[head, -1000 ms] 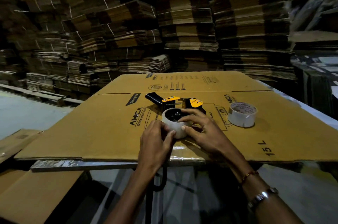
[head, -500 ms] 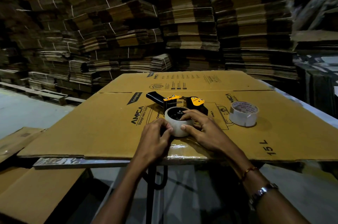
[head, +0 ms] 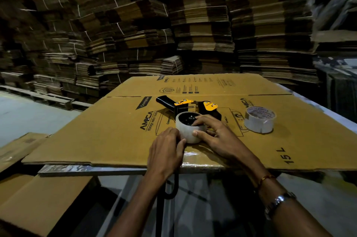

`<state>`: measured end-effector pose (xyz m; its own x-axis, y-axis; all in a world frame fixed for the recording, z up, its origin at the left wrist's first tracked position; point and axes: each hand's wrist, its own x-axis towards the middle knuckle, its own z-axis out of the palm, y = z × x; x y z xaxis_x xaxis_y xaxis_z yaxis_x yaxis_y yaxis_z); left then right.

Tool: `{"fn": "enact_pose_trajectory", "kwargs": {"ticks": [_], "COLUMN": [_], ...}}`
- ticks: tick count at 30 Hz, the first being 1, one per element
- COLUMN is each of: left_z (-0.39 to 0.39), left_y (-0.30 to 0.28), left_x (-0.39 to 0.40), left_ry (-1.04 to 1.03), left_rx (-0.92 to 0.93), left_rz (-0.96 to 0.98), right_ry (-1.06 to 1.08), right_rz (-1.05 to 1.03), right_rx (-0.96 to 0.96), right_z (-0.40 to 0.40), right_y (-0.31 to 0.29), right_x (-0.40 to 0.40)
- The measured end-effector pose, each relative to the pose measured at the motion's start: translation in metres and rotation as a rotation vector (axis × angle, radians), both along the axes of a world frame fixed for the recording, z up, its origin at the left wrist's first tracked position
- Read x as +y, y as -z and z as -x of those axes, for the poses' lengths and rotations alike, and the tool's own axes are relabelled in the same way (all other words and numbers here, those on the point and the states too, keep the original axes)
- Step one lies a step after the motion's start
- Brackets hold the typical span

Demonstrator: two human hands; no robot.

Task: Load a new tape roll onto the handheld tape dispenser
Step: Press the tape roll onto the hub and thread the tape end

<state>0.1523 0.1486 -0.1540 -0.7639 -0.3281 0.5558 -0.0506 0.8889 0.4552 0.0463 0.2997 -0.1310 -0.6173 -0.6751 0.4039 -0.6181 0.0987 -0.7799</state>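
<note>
Brown cardboard sheet [head: 81, 140], printed with black lettering, covers the table [head: 63, 170] across the middle of the frame; I see everything lying on it. Centre of frame: tape dispenser [head: 195, 108], black body with yellow plates, lying on its side, handle pointing toward the upper left. A tape roll [head: 190, 136], pale and translucent, sits on the dispenser's hub at its near end, open face up, dark hub visible inside the ring.

My left hand [head: 166, 151], lower centre, has its fingers curled against the roll's near-left wall; the fingertips are hidden behind the knuckles, so I cannot tell exactly how they grip, but the hand is closed onto the roll. My right hand [head: 216, 136], just right of centre, pinches the roll: thumb pressed on the outer wall at the near right, forefinger hooked over the rim into the core. Remaining fingers are loosely bent beside the dispenser body.

Second roll of tape [head: 259, 120], white with a printed label, lies flat on the sheet to the right, well apart from both hands.

Right wrist, lower right: thin gold bracelet [head: 266, 177] and metal watch [head: 278, 203]. Upper half of frame: stacks of flattened cardboard [head: 202, 24], bundled with string. Lighting dim.
</note>
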Motion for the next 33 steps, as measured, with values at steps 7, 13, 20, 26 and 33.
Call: {"fn": "enact_pose_trajectory", "kwargs": {"ticks": [7,13,20,26,33], "left_z": [-0.007,-0.011,0.005,0.004,-0.001], "left_y": [-0.022,-0.019,-0.001,-0.011,-0.031], "left_x": [-0.027,-0.022,-0.005,-0.016,-0.048], "left_ry": [0.303,0.295,0.099,0.236,0.516], "left_rx": [-0.204,-0.061,0.105,0.067,-0.239], "left_rz": [-0.292,-0.332,-0.046,-0.248,-0.691], "right_ry": [-0.039,-0.049,-0.069,-0.045,-0.016], "right_rz": [-0.042,-0.012,0.02,-0.013,-0.089], "right_rx": [-0.053,-0.097,-0.134,-0.086,-0.025], "right_z": [0.0,-0.001,0.0,-0.001,0.0], "right_y": [-0.003,-0.003,-0.001,-0.003,-0.009], "right_x": [0.004,0.003,0.002,0.002,0.005]}}
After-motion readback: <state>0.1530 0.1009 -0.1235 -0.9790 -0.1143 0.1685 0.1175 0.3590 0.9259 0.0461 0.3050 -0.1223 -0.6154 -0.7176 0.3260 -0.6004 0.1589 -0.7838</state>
